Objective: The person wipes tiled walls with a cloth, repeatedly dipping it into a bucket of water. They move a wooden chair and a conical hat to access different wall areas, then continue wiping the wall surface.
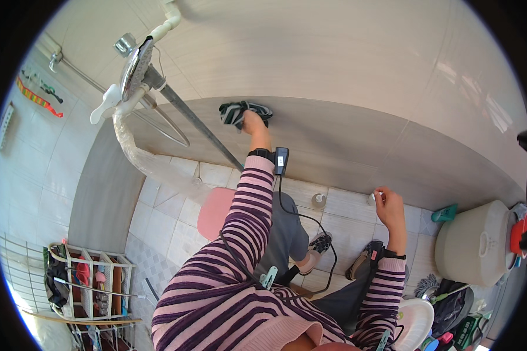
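Observation:
My left hand (pixel 253 123) presses a bunched dark cloth with pale stripes (pixel 233 115) against the grey lower band of the tiled wall (pixel 316 127). Lower down and to the right, my right hand (pixel 390 208) is closed around a small white object (pixel 372 199), mostly hidden by the fingers. A clear bottle with a pale top (pixel 319 200) stands on the floor between my hands, near the foot of the wall.
A grey pole (pixel 197 123) with a shower head (pixel 136 68) rises left of my left arm. A pink stool seat (pixel 215 213) is below it. On the right stand a teal tube (pixel 444 213) and a large beige bin (pixel 472 245). A white rack (pixel 92 281) occupies the lower left.

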### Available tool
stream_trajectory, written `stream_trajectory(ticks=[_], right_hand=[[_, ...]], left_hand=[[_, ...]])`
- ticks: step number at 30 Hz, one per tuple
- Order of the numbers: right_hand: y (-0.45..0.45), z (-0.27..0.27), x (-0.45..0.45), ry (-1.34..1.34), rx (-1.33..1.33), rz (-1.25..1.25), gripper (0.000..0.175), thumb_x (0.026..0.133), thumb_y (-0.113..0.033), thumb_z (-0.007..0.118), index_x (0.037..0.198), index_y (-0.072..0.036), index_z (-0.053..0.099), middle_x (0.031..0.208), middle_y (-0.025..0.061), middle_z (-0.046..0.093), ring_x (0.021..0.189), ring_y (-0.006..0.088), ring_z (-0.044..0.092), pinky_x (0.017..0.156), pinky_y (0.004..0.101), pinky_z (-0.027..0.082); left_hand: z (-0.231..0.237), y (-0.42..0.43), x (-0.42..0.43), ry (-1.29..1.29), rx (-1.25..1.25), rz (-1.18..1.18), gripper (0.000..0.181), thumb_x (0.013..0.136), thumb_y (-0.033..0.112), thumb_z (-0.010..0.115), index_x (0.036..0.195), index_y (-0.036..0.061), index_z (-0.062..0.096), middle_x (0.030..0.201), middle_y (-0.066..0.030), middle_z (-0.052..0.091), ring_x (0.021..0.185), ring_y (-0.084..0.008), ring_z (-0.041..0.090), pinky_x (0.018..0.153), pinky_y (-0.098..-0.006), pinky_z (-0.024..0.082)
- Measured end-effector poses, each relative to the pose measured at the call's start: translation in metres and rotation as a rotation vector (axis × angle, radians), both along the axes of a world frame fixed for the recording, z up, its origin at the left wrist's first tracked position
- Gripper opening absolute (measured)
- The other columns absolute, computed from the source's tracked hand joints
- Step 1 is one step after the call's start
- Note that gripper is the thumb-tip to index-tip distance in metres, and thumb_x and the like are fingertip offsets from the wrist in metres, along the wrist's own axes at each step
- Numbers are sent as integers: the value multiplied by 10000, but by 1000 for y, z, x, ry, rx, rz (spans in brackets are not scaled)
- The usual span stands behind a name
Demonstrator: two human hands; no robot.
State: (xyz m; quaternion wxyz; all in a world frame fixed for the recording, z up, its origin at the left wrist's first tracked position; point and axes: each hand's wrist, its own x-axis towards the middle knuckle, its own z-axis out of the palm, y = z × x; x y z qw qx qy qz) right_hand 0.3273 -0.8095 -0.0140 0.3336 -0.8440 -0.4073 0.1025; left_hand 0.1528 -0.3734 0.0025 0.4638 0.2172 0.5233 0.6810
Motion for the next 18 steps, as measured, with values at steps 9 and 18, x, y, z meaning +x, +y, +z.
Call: stream_trajectory(ticks=[9, 18], right_hand=[[-8, -1, 3, -4, 37, -3, 197, 906, -200, 670, 983, -22, 707, 723, 184, 677, 629, 319, 648, 605, 404, 502], [-10, -9, 6, 5, 7, -15, 204, 907, -222, 669, 987, -40, 713, 728, 174, 683, 654, 330, 658, 625, 409, 513]], left_hand=[[-14, -109, 59, 511, 528, -212, 159, 877, 78, 566, 935, -50, 639, 924, -217, 674, 869, -402, 616, 831, -413, 486], [21, -190, 90, 1150, 785, -419, 981, 734, -111, 599, 1581, 42, 128, 1630, -256, 6, 1488, -488, 97, 1188, -471, 264]])
